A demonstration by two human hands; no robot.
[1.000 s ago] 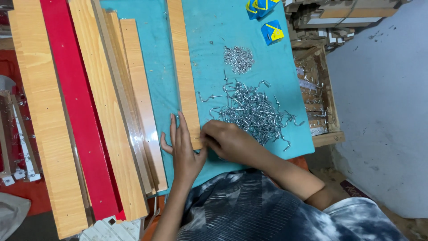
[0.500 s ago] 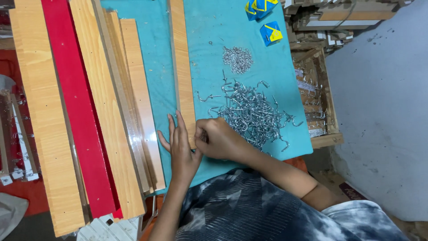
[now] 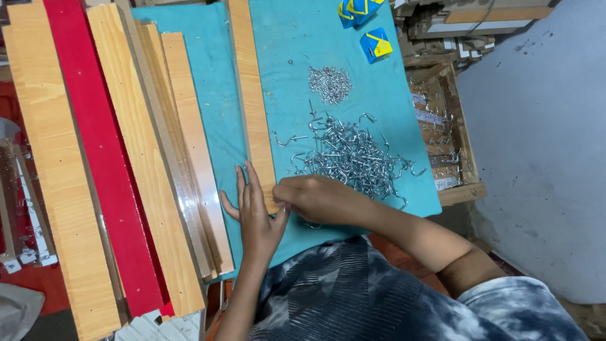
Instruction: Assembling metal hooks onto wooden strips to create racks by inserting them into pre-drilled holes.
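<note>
Both hands [image 3: 287, 208] at strip [image 3: 255, 113] end

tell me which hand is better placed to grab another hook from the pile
Right, most likely. The right hand sits at the near end of the wooden strip, right beside the pile of metal hooks. The left hand lies flat against the strip's other side, farther from the pile.

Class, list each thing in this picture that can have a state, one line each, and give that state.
Left hand: flat, fingers spread on the wooden strip's near end.
Right hand: closed, fingertips pinched at the strip's near end.
Wooden strip: lying flat on the teal cloth.
Metal hooks: loose, heaped.
Blue-and-yellow boxes: closed.
</note>
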